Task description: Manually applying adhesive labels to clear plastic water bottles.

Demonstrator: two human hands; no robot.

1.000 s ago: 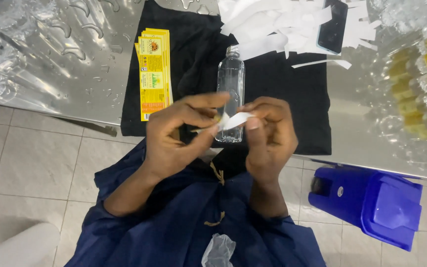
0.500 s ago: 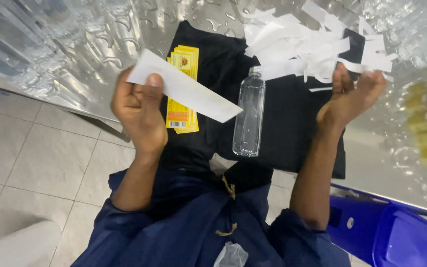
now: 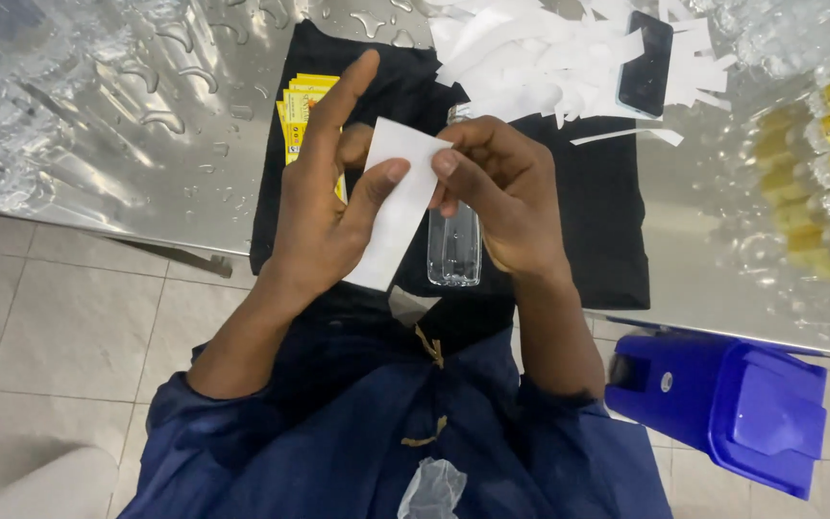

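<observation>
both hands' fingers [image 3: 391,178] pinch the white strip [image 3: 394,207], seemingly above the bottle [image 3: 454,245].

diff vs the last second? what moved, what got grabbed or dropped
The right hand came back from the pile of white strips at the far edge and now pinches the white label with the left hand. The left hand brought the label in from the left, over the clear bottle. The small backing strip held earlier is gone from the fingers. Bottle, yellow labels, phone and blue bin look unmoved.
</observation>
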